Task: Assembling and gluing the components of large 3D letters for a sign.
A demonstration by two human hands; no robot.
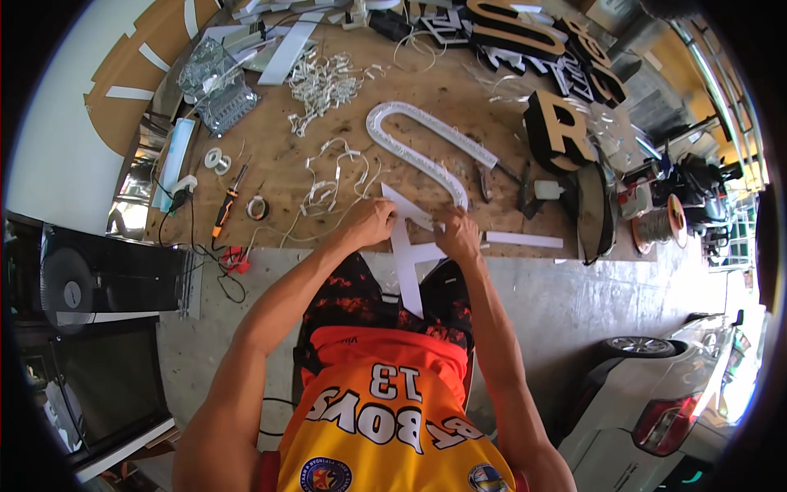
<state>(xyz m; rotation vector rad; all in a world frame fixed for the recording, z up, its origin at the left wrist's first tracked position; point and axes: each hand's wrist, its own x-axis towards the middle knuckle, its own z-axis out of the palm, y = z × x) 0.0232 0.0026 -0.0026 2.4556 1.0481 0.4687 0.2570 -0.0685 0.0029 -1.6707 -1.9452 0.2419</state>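
Observation:
A flat white letter-shaped panel with slanting arms hangs over the table's near edge, its lower end above my lap. At its upper left edge my left hand has its fingers closed on it. My right hand grips its right side, fingers curled; the fingertips are partly hidden. Just beyond, a white hook-shaped channel letter lies on the table, its near end close to my right hand. Left of it lies a loose string of small white LED modules with thin wires. A white strip rests right of my right hand.
On the wooden table are an orange-handled soldering iron, a solder spool, a tape roll, pliers and a small white bottle. Piled LED modules and a black-sided letter sit farther back.

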